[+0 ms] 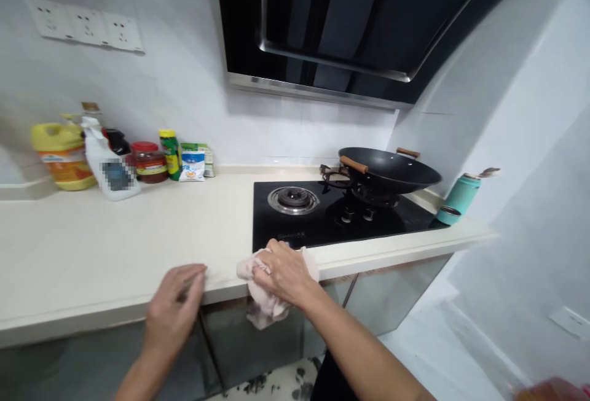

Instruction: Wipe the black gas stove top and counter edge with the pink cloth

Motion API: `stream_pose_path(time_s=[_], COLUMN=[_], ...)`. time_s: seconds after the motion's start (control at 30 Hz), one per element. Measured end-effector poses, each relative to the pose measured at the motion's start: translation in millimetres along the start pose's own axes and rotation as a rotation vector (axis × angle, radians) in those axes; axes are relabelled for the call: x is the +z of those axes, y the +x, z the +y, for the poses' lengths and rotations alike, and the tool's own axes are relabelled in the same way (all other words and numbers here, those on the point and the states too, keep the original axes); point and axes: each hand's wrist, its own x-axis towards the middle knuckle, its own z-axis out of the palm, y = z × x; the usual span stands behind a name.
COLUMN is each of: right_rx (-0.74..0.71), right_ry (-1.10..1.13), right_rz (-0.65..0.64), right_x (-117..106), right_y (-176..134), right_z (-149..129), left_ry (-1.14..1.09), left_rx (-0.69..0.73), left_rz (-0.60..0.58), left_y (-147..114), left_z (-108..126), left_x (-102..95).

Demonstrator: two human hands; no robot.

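My right hand (281, 269) is closed on a pale pink cloth (267, 309), pressing it against the counter's front edge just before the stove. Part of the cloth hangs down over the cabinet front. To the left, my left hand (175, 303) is at the counter edge with loosely curved fingers and a gap between thumb and fingers; I see nothing in it. A black glass gas stove (304, 229) is set into the white counter (193, 223). Its left burner (294, 199) is bare.
A black wok (391, 171) with wooden handles stands on the right burner. Beyond it is a turquoise container (462, 195). At the back left stand a yellow jug (64, 158), a white spray bottle (110, 164), a red-lidded jar (150, 163) and seasoning packets (192, 166). A range hood (318, 26) hangs above.
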Motion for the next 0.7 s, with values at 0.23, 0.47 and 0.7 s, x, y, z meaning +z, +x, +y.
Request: stream_pose_path(time_s=[0.23,0.47,0.7], right_rx=[-0.025,0.788,1.242], right_ry=[0.177,0.874,1.753], right_rz=[-0.037,0.394,0.656], right_x=[-23,-35,-57], right_y=[-72,-161,-229], right_z=[30,134,190], left_ry=[-0.370,-0.550,-0.755], left_rx=[-0.004,-0.354,-0.444], left_rz=[-0.317,-0.952,-1.374], left_y=[-86,-91,-112], left_z=[62,124,202], left_x=[38.9,137.5,244.6])
